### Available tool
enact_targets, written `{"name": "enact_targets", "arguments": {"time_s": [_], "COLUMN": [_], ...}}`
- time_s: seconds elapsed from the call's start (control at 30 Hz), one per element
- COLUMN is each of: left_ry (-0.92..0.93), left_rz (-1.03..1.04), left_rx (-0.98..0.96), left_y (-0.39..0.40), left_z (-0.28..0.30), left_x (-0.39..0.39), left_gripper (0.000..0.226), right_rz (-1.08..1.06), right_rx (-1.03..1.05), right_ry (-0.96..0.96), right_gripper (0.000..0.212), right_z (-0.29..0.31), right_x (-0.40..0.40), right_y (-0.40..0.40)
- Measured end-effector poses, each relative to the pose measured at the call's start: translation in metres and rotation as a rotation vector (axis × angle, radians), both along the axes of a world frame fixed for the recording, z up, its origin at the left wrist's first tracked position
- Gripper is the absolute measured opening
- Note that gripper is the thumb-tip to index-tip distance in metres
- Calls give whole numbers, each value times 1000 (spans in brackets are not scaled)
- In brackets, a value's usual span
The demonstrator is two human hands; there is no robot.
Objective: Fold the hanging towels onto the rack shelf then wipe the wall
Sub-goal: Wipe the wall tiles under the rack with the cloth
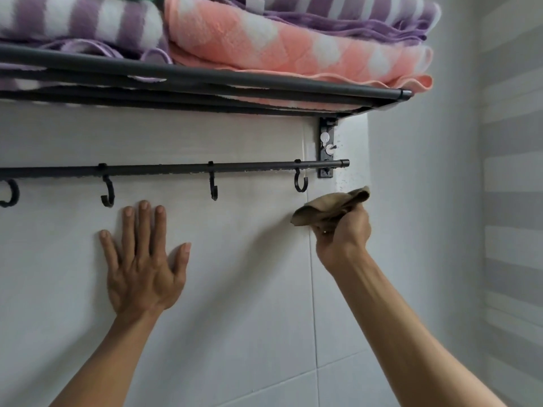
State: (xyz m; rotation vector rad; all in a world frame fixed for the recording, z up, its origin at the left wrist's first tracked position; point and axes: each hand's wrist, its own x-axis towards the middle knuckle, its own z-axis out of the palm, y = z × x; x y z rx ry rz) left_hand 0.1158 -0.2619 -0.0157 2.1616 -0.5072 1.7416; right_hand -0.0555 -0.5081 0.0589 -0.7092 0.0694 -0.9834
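Note:
Folded towels lie on the black rack shelf (264,91): a purple-and-white striped towel (79,22) at the left, a pink-and-white towel (293,48) in the middle, and another purple striped towel (352,16) on top of it. My left hand (144,259) presses flat on the white tiled wall (235,304), fingers spread, below the hook rail. My right hand (343,239) grips a bunched brown cloth (329,208) against the wall, just below the rail's right end.
A black rail (176,169) with several empty hooks runs under the shelf, fixed by a bracket (326,148) at the right. Dark specks dot the wall beside the bracket. A grey-and-white striped side wall (511,201) closes the corner at the right.

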Motion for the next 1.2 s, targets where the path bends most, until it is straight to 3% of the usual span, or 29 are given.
{"name": "enact_targets", "arguments": {"time_s": [0.17, 0.47, 0.67, 0.87, 1.03, 1.2], "left_ry": [9, 7, -1, -10, -13, -8], "left_rz": [-4, 12, 6, 6, -4, 4], "left_rx": [-4, 2, -6, -4, -11, -1], "left_y": [-1, 0, -2, 0, -1, 0], "left_z": [1, 0, -1, -1, -1, -1], "left_x": [-1, 0, 0, 2, 2, 3], "left_gripper": [78, 77, 77, 76, 76, 76], "right_rz": [200, 148, 149, 147, 128, 129], "right_rx": [62, 22, 4, 8, -40, 50], "right_ry": [-116, -39, -83, 7, -52, -50], "right_gripper": [50, 16, 19, 13, 22, 22], "right_z": [20, 62, 44, 62, 46, 51], "right_x": [6, 19, 12, 19, 14, 20], "right_y": [2, 3, -2, 1, 2, 6]}}
